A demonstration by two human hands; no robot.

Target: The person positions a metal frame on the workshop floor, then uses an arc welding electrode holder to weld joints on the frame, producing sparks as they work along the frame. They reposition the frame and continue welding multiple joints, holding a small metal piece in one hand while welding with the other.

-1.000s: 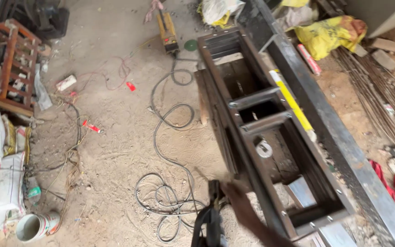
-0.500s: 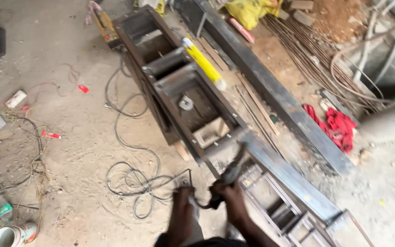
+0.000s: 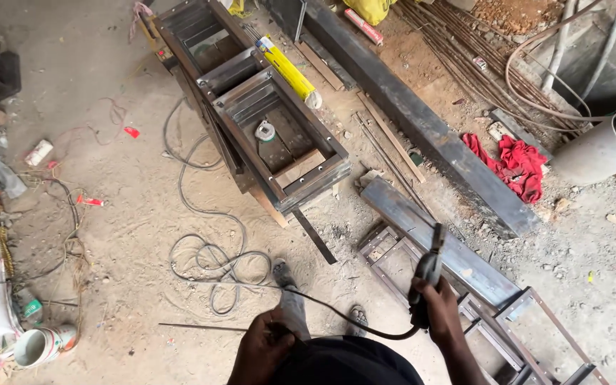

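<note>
- Your right hand (image 3: 438,308), lower centre-right of the frame, is clenched around the black welding electrode holder (image 3: 428,274); the holder points up and away from you.
- A black cable (image 3: 336,312) runs from the bottom of the holder, curving left across the lower frame towards your left hand.
- Your left hand (image 3: 262,349), bottom centre-left, is closed on that cable. A thin straight metal rod (image 3: 201,327) extends left from the hand over the sandy floor (image 3: 122,235); whether the hand also holds the rod cannot be told.
- The holder's tip hangs above a flat grey steel plate (image 3: 436,239), which lies across a low rectangular steel frame (image 3: 479,314) at lower right.
- Your sandalled foot (image 3: 288,285) stands just left of that frame, beside loose coils of dark cable (image 3: 212,260).
- A large welded steel box frame with compartments (image 3: 265,114) occupies the upper centre. A yellow cylindrical packet (image 3: 286,68) lies on its right rail, and a small roll of tape (image 3: 266,131) sits in the nearest compartment.
- A long dark steel beam (image 3: 422,128) runs diagonally to the right of the box frame, with a red cloth (image 3: 515,162) just beyond it.
- A white plastic cup (image 3: 33,346) lies at lower left.
</note>
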